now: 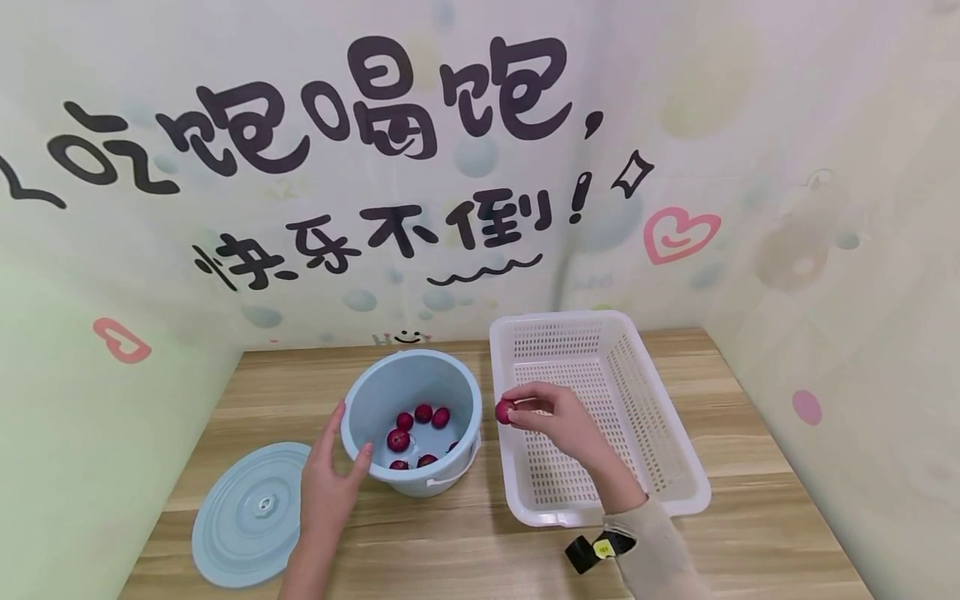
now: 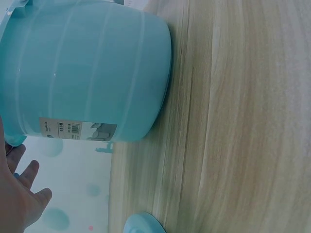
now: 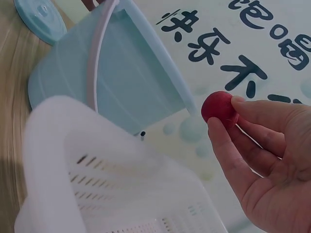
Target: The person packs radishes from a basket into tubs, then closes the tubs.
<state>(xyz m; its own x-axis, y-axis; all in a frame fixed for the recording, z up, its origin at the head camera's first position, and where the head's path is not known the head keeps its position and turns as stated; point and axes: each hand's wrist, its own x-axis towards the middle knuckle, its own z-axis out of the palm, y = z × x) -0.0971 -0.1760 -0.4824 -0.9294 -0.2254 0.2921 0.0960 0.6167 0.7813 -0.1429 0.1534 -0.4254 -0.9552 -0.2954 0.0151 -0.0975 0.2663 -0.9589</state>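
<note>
My right hand (image 1: 558,421) pinches a small round red fruit (image 3: 219,109) between thumb and fingertips, above the left rim of a white perforated basket (image 1: 645,392). At the left rim of a light-blue bucket (image 1: 420,367), my left hand (image 1: 330,487) holds on, its thumb over the edge and its fingers outside. Several more dark red fruits (image 1: 398,440) lie on the bucket's floor; the near wall partly hides some. In the left wrist view, spread fingers (image 2: 30,172) show beyond the bucket's rim.
A light-blue round lid (image 1: 232,517) lies on the wooden table (image 1: 435,550), left of the bucket. The bucket's pale handle (image 1: 457,475) hangs on its near right side. Behind the table stands a printed backdrop (image 1: 465,308) with black lettering, and side panels flank it.
</note>
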